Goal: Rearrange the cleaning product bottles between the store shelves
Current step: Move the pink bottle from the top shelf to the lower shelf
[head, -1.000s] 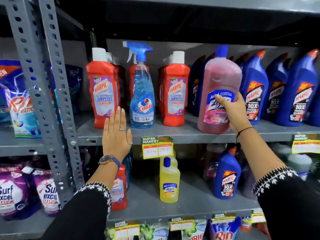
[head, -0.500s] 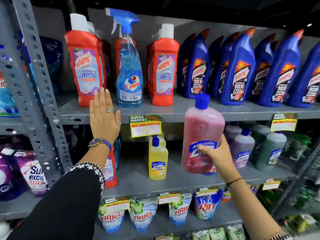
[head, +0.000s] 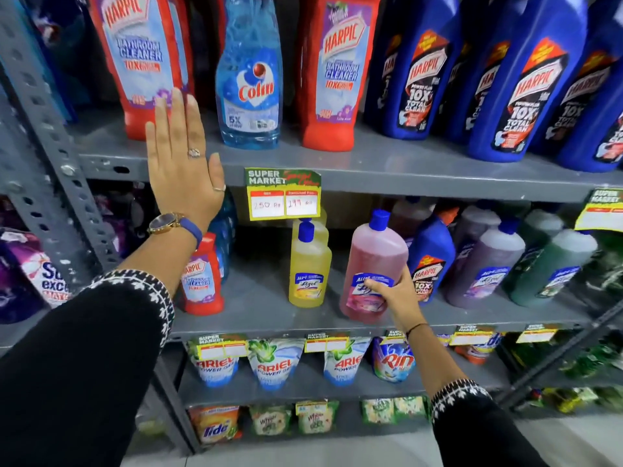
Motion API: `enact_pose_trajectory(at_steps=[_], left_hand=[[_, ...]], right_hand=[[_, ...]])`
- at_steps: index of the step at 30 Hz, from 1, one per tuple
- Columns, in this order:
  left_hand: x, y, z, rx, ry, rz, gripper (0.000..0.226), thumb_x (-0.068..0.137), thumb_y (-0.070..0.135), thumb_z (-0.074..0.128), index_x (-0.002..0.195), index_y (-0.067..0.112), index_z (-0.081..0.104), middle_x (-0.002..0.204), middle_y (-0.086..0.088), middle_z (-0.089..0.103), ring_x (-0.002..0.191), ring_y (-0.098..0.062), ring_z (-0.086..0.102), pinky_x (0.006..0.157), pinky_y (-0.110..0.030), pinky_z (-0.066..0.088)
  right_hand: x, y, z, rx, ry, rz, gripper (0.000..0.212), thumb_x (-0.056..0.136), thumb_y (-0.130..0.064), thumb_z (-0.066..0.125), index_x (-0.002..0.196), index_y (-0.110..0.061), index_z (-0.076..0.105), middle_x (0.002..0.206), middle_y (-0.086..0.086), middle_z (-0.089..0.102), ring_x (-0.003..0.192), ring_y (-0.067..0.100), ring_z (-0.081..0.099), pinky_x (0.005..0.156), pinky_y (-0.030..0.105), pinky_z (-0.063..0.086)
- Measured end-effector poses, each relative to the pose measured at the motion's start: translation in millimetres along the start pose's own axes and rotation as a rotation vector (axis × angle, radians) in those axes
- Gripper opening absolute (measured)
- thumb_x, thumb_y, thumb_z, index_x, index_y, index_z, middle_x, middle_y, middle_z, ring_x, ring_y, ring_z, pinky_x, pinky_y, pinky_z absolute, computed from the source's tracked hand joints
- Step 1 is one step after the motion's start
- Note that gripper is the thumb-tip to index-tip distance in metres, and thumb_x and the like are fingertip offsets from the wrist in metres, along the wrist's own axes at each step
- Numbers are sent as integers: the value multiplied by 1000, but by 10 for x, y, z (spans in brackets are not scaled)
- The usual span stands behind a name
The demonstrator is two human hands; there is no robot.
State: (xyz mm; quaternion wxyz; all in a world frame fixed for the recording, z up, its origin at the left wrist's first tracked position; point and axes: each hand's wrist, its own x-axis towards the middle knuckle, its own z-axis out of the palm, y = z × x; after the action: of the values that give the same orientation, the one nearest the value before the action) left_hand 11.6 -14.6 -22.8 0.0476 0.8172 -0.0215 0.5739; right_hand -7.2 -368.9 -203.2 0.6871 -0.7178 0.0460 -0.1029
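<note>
Starting at the left, purple Surf Excel pouches [head: 40,281] sit behind the perforated grey upright [head: 50,146]. The left hand [head: 183,163] lies flat and spread, fingers together, against the front edge of the upper shelf [head: 404,176], holding nothing; its fingertips overlap the base of a red Harpic bottle [head: 141,62]. Beside that stand a blue Colin spray bottle [head: 249,85], a second red Harpic [head: 337,72] and a row of blue Harpic bottles [head: 526,89]. A price tag [head: 284,195] hangs from the shelf edge. On the middle shelf [head: 256,298], a small red Harpic [head: 201,281] stands under the left wrist, then a yellow Lizol bottle [head: 308,267]. Just right of it, the right hand [head: 392,293] is wrapped around the lower label of the pink Lizol bottle [head: 374,264], which leans left, its base at or just above the shelf surface; contact cannot be told. A blue Harpic [head: 428,261], a purple bottle [head: 485,264] and a green bottle [head: 553,264] crowd its right side. Half a second ago the pink bottle hung in front of this shelf; now it is down among the bottles, while the left hand has stayed on the shelf edge.
</note>
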Motion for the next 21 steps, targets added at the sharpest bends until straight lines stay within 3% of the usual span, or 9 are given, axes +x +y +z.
enact_pose_trajectory(at_steps=[2,5,8,12,15,18,21], left_hand=[[-3,-7,19,10,20,7,59,96,25,32,148,0,19,154,-20,20,142,-36,16,117,-36,-3],[-6,-9,27,24,34,16,59,95,25,32,148,0,21,153,-20,23,142,-36,18,117,-37,0],[1,-8,28,30,58,31,58,95,25,31,147,-1,24,152,-21,26,141,-37,20,117,-37,1],[-1,-11,31,41,48,40,58,95,25,28,147,0,24,152,-21,26,140,-38,21,117,-40,3],[-2,-20,29,44,39,40,58,95,26,28,148,1,23,153,-20,24,141,-37,18,118,-39,0],[7,-22,35,36,60,59,58,97,27,25,147,-1,23,152,-20,24,141,-37,18,117,-36,-5],[1,-28,46,31,59,55,58,98,28,22,148,0,21,153,-20,22,142,-37,17,117,-36,-5]], right_hand=[[154,85,13,-5,-17,-1,67,65,-1,83,119,-22,50,111,7,66,92,18,68,66,22,58],[285,173,54,21,-33,19,79,51,-24,91,118,-22,50,110,6,66,90,16,69,66,22,58],[419,266,84,64,-45,50,82,57,-14,88,127,-14,46,116,12,64,89,18,68,65,22,58],[545,309,108,57,-90,99,113,35,-36,97,132,-12,44,113,8,65,93,21,68,66,25,59],[547,287,101,48,-119,110,116,31,-43,97,130,-15,44,115,10,65,96,24,66,71,30,60],[492,279,43,-66,-124,71,112,36,-51,94,130,-19,42,123,10,62,106,24,65,88,42,57],[345,255,16,-125,23,-30,84,62,-24,89,132,-16,42,129,3,56,116,19,57,98,36,49]])
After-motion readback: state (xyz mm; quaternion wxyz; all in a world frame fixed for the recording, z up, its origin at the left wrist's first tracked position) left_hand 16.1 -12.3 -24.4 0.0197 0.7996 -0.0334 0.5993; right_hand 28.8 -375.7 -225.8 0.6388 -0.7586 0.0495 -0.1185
